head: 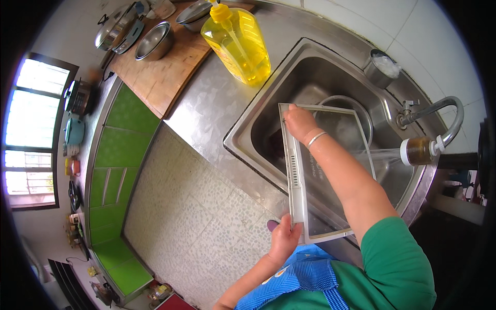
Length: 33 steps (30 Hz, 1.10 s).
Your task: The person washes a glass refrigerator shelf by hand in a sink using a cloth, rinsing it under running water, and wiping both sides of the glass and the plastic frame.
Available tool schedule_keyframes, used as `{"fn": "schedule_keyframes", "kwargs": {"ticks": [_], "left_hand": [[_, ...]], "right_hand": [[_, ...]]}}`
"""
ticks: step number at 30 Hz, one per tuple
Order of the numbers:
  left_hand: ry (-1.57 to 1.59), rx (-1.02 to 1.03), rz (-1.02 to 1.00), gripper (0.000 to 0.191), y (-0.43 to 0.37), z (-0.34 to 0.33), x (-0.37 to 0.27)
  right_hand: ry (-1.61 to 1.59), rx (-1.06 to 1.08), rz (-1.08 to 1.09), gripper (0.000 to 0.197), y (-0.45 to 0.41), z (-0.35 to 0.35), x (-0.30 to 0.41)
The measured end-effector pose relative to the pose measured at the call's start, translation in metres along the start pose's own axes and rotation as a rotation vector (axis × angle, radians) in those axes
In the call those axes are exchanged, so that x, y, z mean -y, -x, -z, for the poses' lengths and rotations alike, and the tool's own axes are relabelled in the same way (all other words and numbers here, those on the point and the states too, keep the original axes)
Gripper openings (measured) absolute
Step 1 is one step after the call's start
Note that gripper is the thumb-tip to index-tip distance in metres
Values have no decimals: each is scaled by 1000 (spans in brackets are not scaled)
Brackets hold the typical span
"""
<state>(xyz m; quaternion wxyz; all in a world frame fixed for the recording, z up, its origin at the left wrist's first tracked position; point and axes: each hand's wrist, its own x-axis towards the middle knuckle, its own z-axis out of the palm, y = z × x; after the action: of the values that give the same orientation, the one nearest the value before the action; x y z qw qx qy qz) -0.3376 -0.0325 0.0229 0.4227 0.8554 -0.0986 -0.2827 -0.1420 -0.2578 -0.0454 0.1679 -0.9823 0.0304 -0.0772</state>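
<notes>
A glass refrigerator shelf with a white plastic frame (295, 178) is held tilted over the steel sink (271, 83). My right hand (300, 122), with a bracelet at its wrist, grips the frame near its upper left corner. My left hand (285, 238) pinches the frame near its lower left corner. Water sprays from the filter head (418, 151) on the curved tap (455, 116) towards the shelf's right side. Behind the glass, a round metal basin (366, 112) lies in the sink, partly hidden. A dark thing in the sink is also partly covered.
A bottle of yellow dish soap (242, 46) stands left of the sink. Beyond it, a wooden board (170, 73) carries metal bowls (155, 40) and a lidded pot (116, 29). A metal cup (381, 69) with a plastic bag stands behind the sink. Green cabinets (120, 147) line the left.
</notes>
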Motion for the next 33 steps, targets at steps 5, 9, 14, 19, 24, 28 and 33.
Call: {"fn": "schedule_keyframes", "kwargs": {"ticks": [5,9,14,19,24,28,33], "left_hand": [[59,-22,-38,20,2,-3,5],[14,-3,-63,22,3,-4,1],[36,-9,-52,22,0,-2,-2],[68,8,-22,24,1,-3,-3],[135,22,22,23,1,-8,17],[129,26,-16,25,-2,-4,15],[65,-13,-76,17,-3,-5,1]], "right_hand": [[-24,63,-95,10,9,9,20],[-36,114,-294,13,-8,0,16],[-394,-95,-734,29,7,-5,-15],[-74,-379,-470,21,117,0,-119],[-266,-194,-80,30,144,0,-79],[-159,-6,106,39,154,41,-16],[91,-49,-494,41,134,2,-150]]}}
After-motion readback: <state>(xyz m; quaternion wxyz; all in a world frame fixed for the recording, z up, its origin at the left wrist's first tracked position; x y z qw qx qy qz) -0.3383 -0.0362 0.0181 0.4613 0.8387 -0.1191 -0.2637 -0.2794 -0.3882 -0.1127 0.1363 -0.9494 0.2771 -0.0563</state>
